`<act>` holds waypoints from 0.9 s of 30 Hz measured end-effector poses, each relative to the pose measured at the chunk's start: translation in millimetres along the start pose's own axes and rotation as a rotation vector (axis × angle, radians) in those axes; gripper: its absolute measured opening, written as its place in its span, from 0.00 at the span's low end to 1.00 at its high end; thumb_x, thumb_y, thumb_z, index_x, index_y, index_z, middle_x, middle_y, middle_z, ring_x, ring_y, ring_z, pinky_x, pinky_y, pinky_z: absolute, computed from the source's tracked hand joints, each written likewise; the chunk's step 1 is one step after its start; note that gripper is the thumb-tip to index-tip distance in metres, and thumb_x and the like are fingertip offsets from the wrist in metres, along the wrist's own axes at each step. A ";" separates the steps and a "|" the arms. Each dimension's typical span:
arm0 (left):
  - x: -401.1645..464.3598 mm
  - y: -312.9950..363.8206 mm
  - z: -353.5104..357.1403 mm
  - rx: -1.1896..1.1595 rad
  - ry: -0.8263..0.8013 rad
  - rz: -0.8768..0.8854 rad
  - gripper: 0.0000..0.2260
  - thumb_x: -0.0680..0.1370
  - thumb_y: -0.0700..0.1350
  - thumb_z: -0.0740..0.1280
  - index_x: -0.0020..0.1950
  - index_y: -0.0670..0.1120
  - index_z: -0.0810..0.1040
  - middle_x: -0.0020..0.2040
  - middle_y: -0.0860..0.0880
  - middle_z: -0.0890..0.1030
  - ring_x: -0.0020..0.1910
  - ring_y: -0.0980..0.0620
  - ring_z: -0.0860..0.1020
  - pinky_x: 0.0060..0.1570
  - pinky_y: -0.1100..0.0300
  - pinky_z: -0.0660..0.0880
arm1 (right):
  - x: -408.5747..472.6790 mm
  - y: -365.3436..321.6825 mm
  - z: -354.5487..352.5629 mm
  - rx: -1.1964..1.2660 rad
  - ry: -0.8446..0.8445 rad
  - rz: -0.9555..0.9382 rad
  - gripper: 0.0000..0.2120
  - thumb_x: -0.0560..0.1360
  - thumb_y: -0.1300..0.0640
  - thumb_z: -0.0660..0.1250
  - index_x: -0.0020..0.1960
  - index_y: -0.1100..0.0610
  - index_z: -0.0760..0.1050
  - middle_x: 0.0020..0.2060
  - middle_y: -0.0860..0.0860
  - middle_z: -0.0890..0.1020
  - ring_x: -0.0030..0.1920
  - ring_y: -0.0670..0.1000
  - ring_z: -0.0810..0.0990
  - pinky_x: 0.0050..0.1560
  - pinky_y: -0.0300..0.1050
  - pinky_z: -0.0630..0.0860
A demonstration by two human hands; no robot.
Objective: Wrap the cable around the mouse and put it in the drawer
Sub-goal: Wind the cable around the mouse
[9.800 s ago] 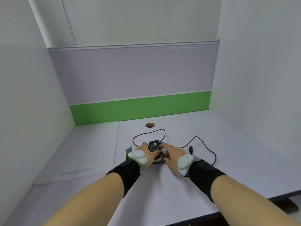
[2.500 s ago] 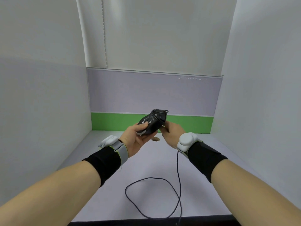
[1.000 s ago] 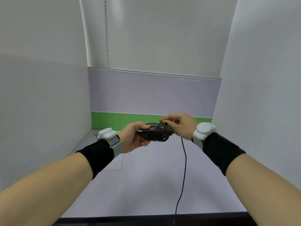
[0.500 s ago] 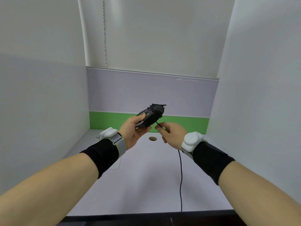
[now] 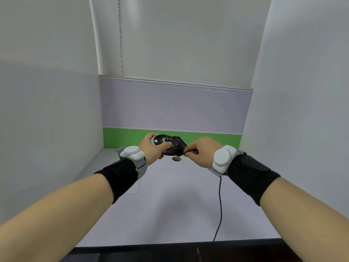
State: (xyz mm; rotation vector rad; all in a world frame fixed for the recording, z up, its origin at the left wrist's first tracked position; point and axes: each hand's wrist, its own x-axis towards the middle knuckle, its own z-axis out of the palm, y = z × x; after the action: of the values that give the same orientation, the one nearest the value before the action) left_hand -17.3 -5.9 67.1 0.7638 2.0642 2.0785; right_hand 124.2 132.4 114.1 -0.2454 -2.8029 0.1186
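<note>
My left hand [image 5: 154, 148] holds a black mouse [image 5: 171, 146] in the air above the desk, its underside with a white label turned up toward me. Several turns of black cable [image 5: 178, 145] are wound around the mouse's right end. My right hand [image 5: 201, 151] pinches the cable just to the right of the mouse. The loose rest of the cable [image 5: 220, 205] hangs down from under my right wrist and runs off the desk's front edge. No drawer is in view.
The pale desk [image 5: 170, 205] is boxed in by white walls left and right and a grey-and-green partition [image 5: 175, 133] at the back. A round cable hole [image 5: 176, 159] sits below the mouse. The desk's dark front edge [image 5: 170, 246] is close to me.
Half a second ago the mouse pointed up and my right hand was below it. Now the mouse lies level, underside up, and my right hand has come up to its right end with the cable.
</note>
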 end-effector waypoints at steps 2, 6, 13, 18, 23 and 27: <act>-0.4 0.7 0.7 0.059 -0.030 0.018 0.16 0.68 0.44 0.75 0.52 0.47 0.76 0.39 0.48 0.81 0.24 0.53 0.76 0.24 0.66 0.73 | -0.7 0.3 -4.0 0.016 -0.006 -0.045 0.09 0.75 0.51 0.64 0.49 0.45 0.83 0.26 0.37 0.76 0.33 0.44 0.75 0.35 0.40 0.70; -1.3 1.1 2.4 0.115 -0.092 0.009 0.13 0.67 0.44 0.75 0.49 0.49 0.77 0.35 0.49 0.80 0.26 0.52 0.74 0.24 0.65 0.71 | -1.6 1.5 -10.4 0.096 0.036 -0.134 0.06 0.75 0.50 0.68 0.46 0.48 0.84 0.36 0.42 0.83 0.34 0.36 0.76 0.35 0.27 0.67; -14.2 3.5 6.1 -0.097 -0.345 -0.209 0.12 0.67 0.42 0.71 0.48 0.43 0.77 0.36 0.44 0.77 0.27 0.50 0.70 0.25 0.62 0.66 | 0.8 8.3 -15.2 0.395 0.132 -0.101 0.02 0.70 0.53 0.75 0.40 0.46 0.83 0.35 0.38 0.84 0.37 0.33 0.79 0.40 0.22 0.70; -19.9 8.7 1.9 -0.171 -0.479 -0.342 0.11 0.66 0.43 0.70 0.47 0.43 0.78 0.33 0.46 0.79 0.30 0.50 0.72 0.24 0.64 0.70 | -1.1 12.4 -13.4 0.636 0.054 -0.061 0.04 0.68 0.55 0.78 0.39 0.48 0.84 0.34 0.40 0.86 0.36 0.38 0.83 0.39 0.25 0.74; -26.0 10.9 -1.0 -0.374 -0.652 -0.446 0.13 0.60 0.41 0.71 0.44 0.42 0.82 0.36 0.44 0.79 0.30 0.49 0.73 0.25 0.64 0.70 | -3.3 15.4 -7.8 0.809 0.038 -0.026 0.05 0.68 0.55 0.78 0.39 0.46 0.85 0.33 0.43 0.85 0.35 0.43 0.81 0.38 0.31 0.75; -30.3 14.7 0.8 -0.551 -0.692 -0.435 0.14 0.62 0.43 0.70 0.46 0.41 0.84 0.37 0.42 0.79 0.28 0.48 0.71 0.26 0.63 0.68 | -2.1 16.8 -0.5 1.054 0.153 0.021 0.08 0.73 0.61 0.73 0.38 0.50 0.85 0.34 0.50 0.85 0.39 0.53 0.77 0.40 0.44 0.75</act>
State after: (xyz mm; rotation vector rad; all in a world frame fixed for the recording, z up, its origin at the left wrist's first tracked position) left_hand 13.1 -18.9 73.1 0.7115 1.0994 1.6751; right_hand 128.9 148.5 112.1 -0.0144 -2.2072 1.4256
